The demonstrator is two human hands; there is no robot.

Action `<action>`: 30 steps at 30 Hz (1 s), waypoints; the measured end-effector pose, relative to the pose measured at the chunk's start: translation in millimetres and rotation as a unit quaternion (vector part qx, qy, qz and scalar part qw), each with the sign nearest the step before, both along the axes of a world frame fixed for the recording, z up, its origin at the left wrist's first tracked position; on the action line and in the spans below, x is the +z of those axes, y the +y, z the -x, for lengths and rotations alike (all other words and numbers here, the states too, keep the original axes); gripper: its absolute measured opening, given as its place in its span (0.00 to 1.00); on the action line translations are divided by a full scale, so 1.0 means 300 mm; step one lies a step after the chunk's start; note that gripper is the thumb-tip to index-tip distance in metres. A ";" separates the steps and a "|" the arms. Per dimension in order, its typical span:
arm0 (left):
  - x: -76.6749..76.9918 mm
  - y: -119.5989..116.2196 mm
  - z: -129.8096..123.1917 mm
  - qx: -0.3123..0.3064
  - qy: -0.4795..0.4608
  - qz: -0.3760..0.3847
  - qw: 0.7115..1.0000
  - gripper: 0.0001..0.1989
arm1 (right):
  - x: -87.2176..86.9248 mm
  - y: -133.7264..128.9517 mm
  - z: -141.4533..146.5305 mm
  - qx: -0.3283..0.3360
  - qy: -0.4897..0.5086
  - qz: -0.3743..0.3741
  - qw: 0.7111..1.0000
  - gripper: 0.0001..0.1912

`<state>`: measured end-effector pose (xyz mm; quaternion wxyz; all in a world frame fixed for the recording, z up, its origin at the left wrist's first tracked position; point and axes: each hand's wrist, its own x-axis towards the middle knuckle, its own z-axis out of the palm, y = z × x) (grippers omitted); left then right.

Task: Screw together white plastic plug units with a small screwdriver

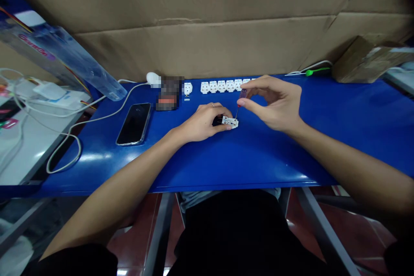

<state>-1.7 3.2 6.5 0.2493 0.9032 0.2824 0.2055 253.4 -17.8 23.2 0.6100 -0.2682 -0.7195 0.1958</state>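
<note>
My left hand [204, 121] pinches a small white socket module [230, 122] between thumb and fingers, low over the blue table. Thin dark pins or wires show at the module's left end. Above it, my right hand [274, 102] grips a screwdriver [243, 94] with a translucent purple and red handle. The screwdriver's thin shaft points down, and its tip meets the right end of the module. Behind my hands stands a row of several similar white modules [221, 86], its right end hidden by my right hand. One more white module [188, 89] sits apart to the left.
On the blue table [194, 164], a smartphone [134, 124] lies at left beside a looping white cable [79, 155]. A partly pixelated dark object [168, 93] lies behind it. Far right are a cardboard box [359, 60] and a green item [310, 72]. Cardboard [207, 47] walls the back.
</note>
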 end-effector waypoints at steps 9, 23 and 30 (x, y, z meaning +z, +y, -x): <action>-0.002 -0.002 -0.001 0.002 -0.007 0.001 1.000 0.10 | -0.004 0.004 0.004 -0.024 0.008 0.021 0.999 0.16; -0.001 -0.001 -0.001 0.002 -0.008 0.002 1.000 0.10 | 0.006 0.002 -0.004 -0.001 0.017 0.036 0.999 0.14; -0.004 -0.001 0.000 0.009 -0.012 0.003 1.000 0.10 | 0.004 -0.005 0.014 0.006 0.040 0.023 0.999 0.11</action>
